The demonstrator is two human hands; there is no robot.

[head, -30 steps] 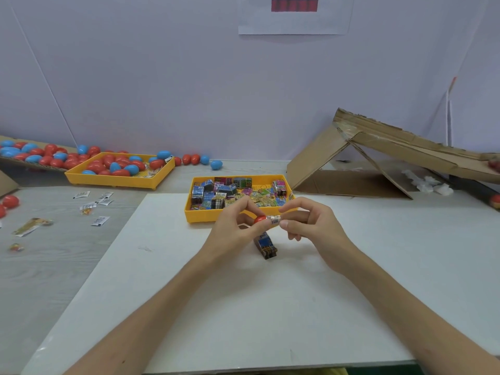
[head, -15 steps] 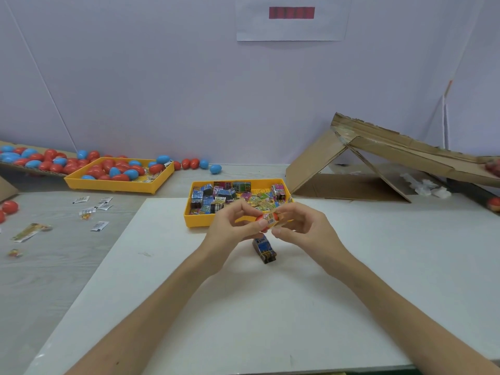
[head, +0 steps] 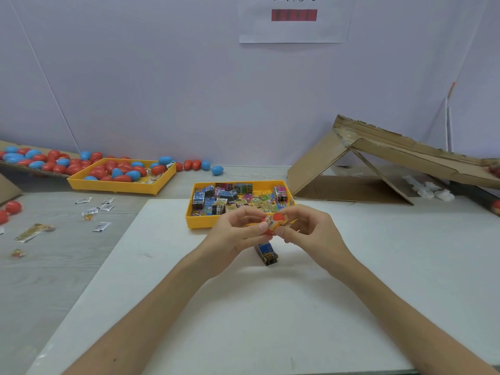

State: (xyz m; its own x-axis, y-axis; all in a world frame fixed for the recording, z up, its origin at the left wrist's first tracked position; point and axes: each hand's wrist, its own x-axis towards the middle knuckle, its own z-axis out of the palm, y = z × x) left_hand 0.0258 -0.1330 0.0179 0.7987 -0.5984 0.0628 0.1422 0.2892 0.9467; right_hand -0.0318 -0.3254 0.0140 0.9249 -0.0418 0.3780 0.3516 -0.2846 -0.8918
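Centrally, packets (head: 203,198) in yellow tray (head: 201,222), egg (head: 278,218) held

One head-worn view looks forward and down (wide-angle, close in) across the white board (head: 243,307) to the wall (head: 162,90)

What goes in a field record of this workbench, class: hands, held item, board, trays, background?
Left hand: pinches the red egg, a printed slip against it
Right hand: pinches the same red egg from the other side
White board: one small blue packet lies below the hands
Near yellow tray: small printed packets
Far yellow tray: red and blue eggs
Right background: cardboard ramp
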